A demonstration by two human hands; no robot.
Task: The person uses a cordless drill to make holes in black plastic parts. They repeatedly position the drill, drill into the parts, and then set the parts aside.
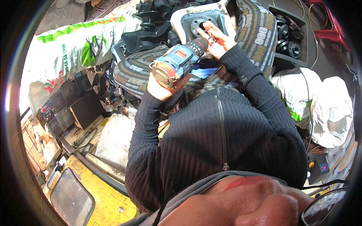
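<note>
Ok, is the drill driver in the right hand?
No, the left hand grips the drill driver, and the right hand is near its chuck.

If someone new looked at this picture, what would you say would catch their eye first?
Probably the blue-and-red drill near the top centre, gripped in the left hand, with the right hand close by its front end. Just beyond the hands is a grey metal part with a round flange. The bright yellow machine panel at lower left and the white-and-green sack at upper left also stand out.
</note>
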